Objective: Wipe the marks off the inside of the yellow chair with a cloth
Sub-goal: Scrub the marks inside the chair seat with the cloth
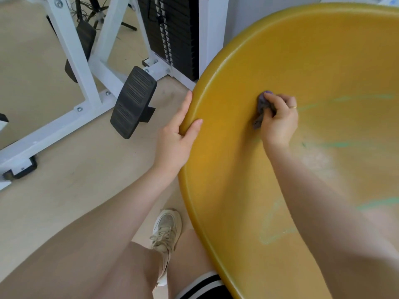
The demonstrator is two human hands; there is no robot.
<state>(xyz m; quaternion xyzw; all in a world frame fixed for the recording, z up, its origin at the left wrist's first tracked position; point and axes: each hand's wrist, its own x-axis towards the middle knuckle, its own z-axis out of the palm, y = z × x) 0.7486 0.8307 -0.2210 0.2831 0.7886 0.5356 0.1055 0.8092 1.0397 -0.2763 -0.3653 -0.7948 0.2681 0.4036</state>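
Observation:
The yellow chair is a big round shell that fills the right of the head view. Green marks streak its inner surface, with a paler smear lower down. My right hand grips a bunched purple-grey cloth and presses it against the inner wall near the left rim. My left hand holds the chair's left rim, thumb on the inside and fingers wrapped round the outer edge.
A white-framed weight machine with black foot pedals and a black weight stack stands close to the chair's left. Beige floor lies below. My shoe is beside the chair's lower rim.

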